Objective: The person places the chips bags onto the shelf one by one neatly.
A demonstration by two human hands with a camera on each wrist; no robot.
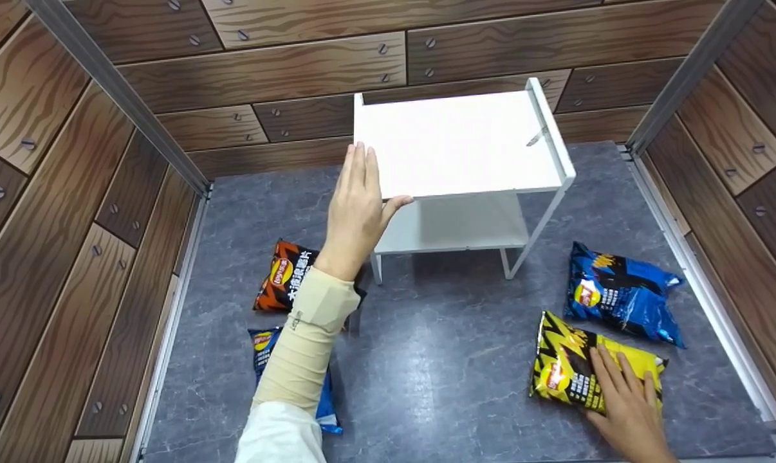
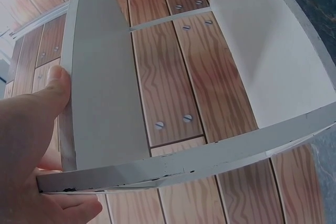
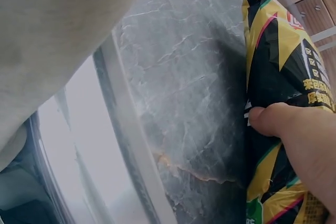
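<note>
A white two-tier shelf (image 1: 452,148) stands on the floor near the back wall. My left hand (image 1: 357,206) holds its front left corner, the thumb along the front edge and the fingers along the left side. In the left wrist view the side frame (image 2: 184,156) passes between thumb and fingers. My right hand (image 1: 629,405) rests on a yellow and black bag of chips (image 1: 565,360) lying on the floor, fingers spread over its top. The right wrist view shows the thumb (image 3: 273,119) against the side of the bag; the other fingers are hidden there.
A blue bag of chips (image 1: 626,296) lies just behind the yellow one. To the left are an orange and black bag (image 1: 275,276) and another blue bag (image 1: 329,405), both partly hidden by my left arm. Wood-patterned walls (image 1: 285,58) with metal rails enclose the grey floor (image 1: 420,360).
</note>
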